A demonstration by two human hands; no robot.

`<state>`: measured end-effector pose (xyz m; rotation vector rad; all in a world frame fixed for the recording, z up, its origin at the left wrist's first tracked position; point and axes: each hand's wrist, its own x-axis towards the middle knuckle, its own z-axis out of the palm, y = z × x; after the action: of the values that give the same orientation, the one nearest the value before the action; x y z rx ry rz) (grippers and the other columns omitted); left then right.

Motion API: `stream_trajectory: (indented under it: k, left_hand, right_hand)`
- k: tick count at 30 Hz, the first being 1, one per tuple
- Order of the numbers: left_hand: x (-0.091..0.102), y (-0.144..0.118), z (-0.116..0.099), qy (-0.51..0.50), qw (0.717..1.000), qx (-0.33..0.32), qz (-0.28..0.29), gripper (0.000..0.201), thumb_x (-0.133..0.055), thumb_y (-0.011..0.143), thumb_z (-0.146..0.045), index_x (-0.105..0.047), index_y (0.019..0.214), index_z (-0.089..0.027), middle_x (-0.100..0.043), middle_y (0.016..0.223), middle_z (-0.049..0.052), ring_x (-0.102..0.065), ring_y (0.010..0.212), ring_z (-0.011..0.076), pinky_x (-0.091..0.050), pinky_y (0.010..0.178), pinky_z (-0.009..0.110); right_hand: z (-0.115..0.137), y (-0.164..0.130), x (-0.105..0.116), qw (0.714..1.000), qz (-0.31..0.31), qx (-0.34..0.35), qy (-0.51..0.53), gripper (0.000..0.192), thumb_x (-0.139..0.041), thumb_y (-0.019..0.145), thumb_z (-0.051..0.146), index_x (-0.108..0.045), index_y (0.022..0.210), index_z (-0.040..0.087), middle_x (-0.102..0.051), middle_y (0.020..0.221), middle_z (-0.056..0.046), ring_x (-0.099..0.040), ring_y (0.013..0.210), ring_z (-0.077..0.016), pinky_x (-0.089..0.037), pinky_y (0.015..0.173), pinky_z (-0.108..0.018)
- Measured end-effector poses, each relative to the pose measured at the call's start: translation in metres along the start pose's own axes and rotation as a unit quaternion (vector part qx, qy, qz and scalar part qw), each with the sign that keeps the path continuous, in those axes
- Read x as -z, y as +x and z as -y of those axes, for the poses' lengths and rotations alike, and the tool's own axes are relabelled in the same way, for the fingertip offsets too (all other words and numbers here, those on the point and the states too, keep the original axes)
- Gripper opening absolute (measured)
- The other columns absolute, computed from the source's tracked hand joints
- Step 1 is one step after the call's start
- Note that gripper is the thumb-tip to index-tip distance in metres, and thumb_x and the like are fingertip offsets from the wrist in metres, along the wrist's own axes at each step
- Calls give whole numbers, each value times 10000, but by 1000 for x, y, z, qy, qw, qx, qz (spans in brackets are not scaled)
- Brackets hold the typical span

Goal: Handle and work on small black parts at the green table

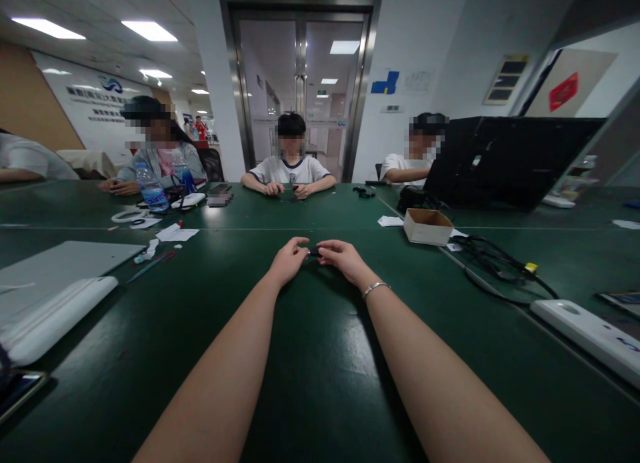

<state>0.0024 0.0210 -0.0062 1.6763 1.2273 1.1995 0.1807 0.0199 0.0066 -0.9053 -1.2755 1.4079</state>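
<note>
Black is the piece (314, 251) left grip (289, 260) and right grip (345, 257) pinch; the wall sign (93, 99) is blurred.

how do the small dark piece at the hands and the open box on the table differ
Size: the small dark piece is much smaller than the open box. Look: the piece is mostly dark; the box has pale outer walls and a brown inside. State: the right hand holds the piece, with the left hand at its other end; the box stands untouched on the green table.
</note>
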Motion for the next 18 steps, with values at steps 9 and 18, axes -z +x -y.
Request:
stream_trajectory:
  k: [9, 18]
  left_hand:
    - [0, -7, -15, -31, 999, 11, 17, 358, -528, 802, -285, -575, 1133, -158, -568, 662, -7, -518, 602, 116, -411, 592, 229]
    - [1, -11, -30, -93, 995, 20, 16, 360, -507, 788, -234, -556, 1124, -116, -535, 560, -30, -480, 506, 96, -391, 541, 211]
  right_hand:
    - [1, -2, 1, 999, 29, 27, -18, 323, -770, 670, 53, -685, 961, 162, -645, 907, -21, -643, 739, -100, -554, 689, -195]
    - [10, -3, -6, 996, 46, 8, -70, 355, -689, 782, 192, -576, 1119, 189, -602, 722, 18, -535, 436, -62, -408, 356, -139]
